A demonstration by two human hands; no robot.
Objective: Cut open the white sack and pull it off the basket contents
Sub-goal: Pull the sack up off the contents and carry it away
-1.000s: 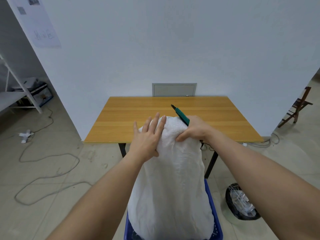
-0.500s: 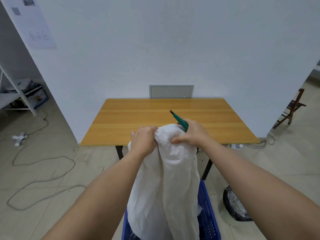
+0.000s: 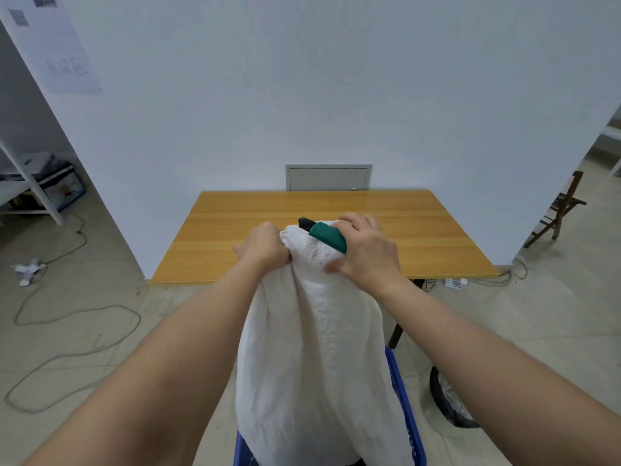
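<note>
Hands bunching the white sack (image 3: pixel 316 348) top

Left hand (image 3: pixel 265 247) fists the gathered cloth; right hand (image 3: pixel 366 253) clasps a green utility knife (image 3: pixel 324 234) against it. Sack stands in the blue basket (image 3: pixel 406 408), before the tabletop (image 3: pixel 437 230).

Handwritten marks on a white paper sheet (image 3: pixel 64 58) taped to the wall at upper left, too faint and blurred to read. Small printed blocks at that sheet's top, illegible. White marks along the blue basket rim (image 3: pixel 408 428), unreadable too.
</note>
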